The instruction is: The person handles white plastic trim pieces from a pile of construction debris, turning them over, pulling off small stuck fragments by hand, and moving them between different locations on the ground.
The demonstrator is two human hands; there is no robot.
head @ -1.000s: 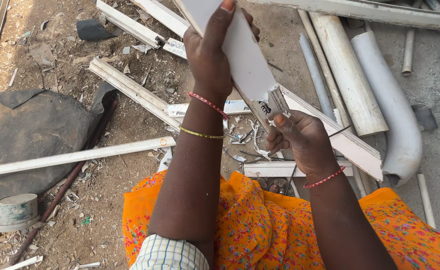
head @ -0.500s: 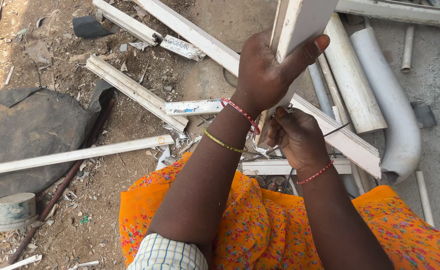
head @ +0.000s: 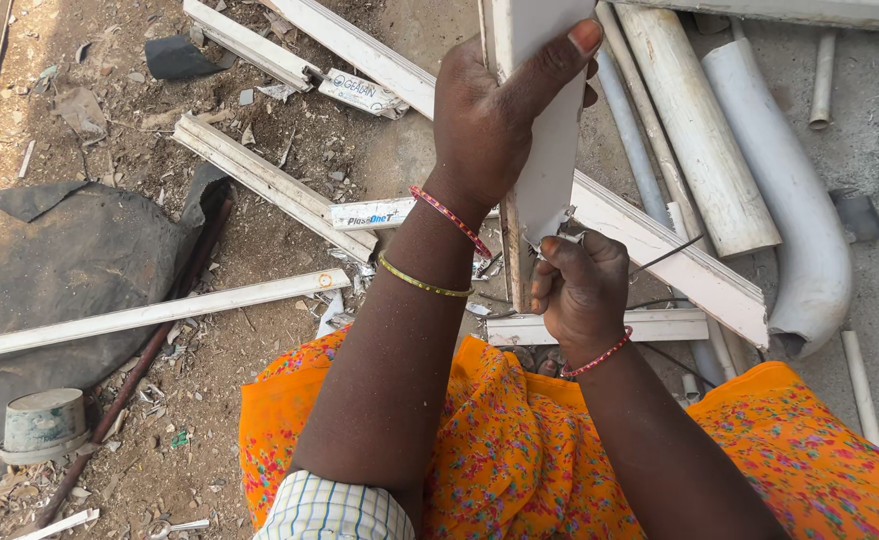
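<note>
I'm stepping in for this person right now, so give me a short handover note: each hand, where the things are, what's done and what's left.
Left hand: gripped around the flat white plastic channel strip, holding it upright.
Right hand: closed at the strip's torn lower end, fingers pinching a thin shiny film there.
Around: white plastic pipes and more white channel strips lie on the dirt ground; a grey cup-shaped fitting sits at the left.
Done: the film looks lifted at the bottom edge.
Left: most of the strip appears unpeeled, though I can't tell for sure.

bright hard sunlight, crisp short shadows, slight glare on white pipes [head: 760, 150], sharp focus, edges perhaps faintly distorted
</note>
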